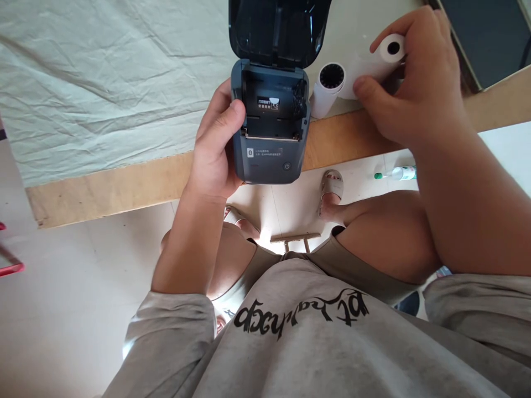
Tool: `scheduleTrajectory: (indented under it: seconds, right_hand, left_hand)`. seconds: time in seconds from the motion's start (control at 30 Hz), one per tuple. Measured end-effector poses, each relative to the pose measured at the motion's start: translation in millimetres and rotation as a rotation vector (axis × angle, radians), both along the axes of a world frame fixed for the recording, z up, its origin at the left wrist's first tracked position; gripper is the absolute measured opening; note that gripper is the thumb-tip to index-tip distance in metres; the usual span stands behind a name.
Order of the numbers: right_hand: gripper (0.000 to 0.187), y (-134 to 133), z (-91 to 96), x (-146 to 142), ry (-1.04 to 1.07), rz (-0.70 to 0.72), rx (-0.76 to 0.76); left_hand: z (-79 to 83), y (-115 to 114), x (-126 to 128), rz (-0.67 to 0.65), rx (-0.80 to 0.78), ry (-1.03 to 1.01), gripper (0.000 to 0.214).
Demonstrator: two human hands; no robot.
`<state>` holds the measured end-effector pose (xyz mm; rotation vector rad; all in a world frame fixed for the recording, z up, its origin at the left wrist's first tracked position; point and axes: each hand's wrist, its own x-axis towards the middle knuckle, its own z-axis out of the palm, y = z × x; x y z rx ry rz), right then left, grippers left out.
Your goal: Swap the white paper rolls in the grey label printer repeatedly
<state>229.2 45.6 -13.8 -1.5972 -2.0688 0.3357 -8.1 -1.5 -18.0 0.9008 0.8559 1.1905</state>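
Note:
My left hand [219, 138] grips the left side of a dark blue portable label printer [267, 160], thumb on its edge. The printer's black lid [276, 33] is flipped up, and its paper bay shows no roll inside. At the upper right, my right hand [418, 77] is closed around a white paper roll [379, 61] with a dark core hole, thumb and fingers on either side. Just left of that roll, a second white roll [326, 94] with a black core stands on the table, close to the printer's right side.
A pale wrinkled cloth [103, 83] covers the table's left part, bounded by a wooden front edge [112, 196]. A dark flat framed object [489, 38] lies at the upper right. On the floor lies a bottle with a green cap [402, 173]. My legs are below the table edge.

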Motion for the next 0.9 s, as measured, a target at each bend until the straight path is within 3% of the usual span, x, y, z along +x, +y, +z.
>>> scheduleTrajectory:
  seconds: [0.23, 0.47, 0.67, 0.9]
  right_hand:
    - [0.055, 1.3, -2.7, 3.4, 0.112, 0.098, 0.072]
    - [0.038, 4.3, -8.1, 0.6, 0.007, 0.091, 0.097]
    - [0.055, 2.5, -7.0, 1.4, 0.092, 0.119, 0.092]
    - [0.031, 4.3, -6.8, -3.1, -0.007, 0.009, 0.109]
  left_hand:
    - [-0.4, 0.0, 0.8, 0.018, -0.022, -0.036, 0.017]
    - [-0.4, -0.3, -0.9, -0.004, -0.022, -0.033, 0.017]
    - [0.1, -0.4, -0.4, -0.003, -0.024, -0.015, 0.017]
    - [1.1, -1.0, 0.3, 0.018, -0.074, -0.06, 0.017]
